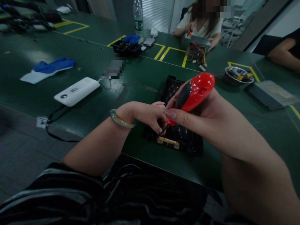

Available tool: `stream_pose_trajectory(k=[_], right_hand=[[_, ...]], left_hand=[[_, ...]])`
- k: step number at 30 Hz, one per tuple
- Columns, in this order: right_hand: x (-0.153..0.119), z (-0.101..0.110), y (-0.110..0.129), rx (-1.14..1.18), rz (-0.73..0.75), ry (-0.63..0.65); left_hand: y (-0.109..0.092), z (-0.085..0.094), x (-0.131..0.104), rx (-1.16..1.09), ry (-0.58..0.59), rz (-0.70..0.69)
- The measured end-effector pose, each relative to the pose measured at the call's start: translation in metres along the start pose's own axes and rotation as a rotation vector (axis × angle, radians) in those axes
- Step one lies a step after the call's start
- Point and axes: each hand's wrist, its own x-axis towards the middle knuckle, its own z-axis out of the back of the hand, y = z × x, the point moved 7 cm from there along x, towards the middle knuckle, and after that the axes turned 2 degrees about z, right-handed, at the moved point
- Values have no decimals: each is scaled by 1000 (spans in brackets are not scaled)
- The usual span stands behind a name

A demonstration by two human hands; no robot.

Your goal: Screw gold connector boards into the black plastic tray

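Note:
My right hand point(206, 115) grips a screwdriver point(199, 90) with a red and black handle. Its thin shaft slants down to the left, and the tip is at the end of a small orange-brown circuit board point(168, 143). That board sits along the near edge of a black slotted frame point(195, 142) lying on the table. My left hand point(151, 115), with a jade-like bangle point(122, 120) at the wrist, has its fingers bent together beside the screwdriver shaft. Whatever those fingers pinch is hidden from me.
On the green table point(93, 62) lie a white power bank point(77, 90) and a blue-and-white glove point(49, 69). Farther back are a black tray point(127, 48), a plastic bottle point(138, 18) and a metal bowl point(237, 78). Across the table, a person point(203, 25) handles a wired metal box point(198, 47).

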Motion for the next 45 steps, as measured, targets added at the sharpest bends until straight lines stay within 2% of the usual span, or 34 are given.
stream_pose_trajectory(k=[3,10,19,30,34,39,45], right_hand=[[2,4,-4,-57,-19,-1],[-1,17,4,-82,-20,-32],[-5,9,11,23,-6,-49],[-6,7,14,55,1,-20],[-7,8,14,68,-8,-40],[-6,6,14,87,-6,-27],[-5,7,15,77,2,-28]], left_hand=[[-3,-4,0,37,63,-54],[1,-4,1,20,49,-73],[4,-6,3,-38,56,-73],[-2,-2,-1,78,40,13],[-2,-5,0,72,62,-14],[-7,-3,-1,116,29,-62],[-4,-4,-1,89,50,-43]])
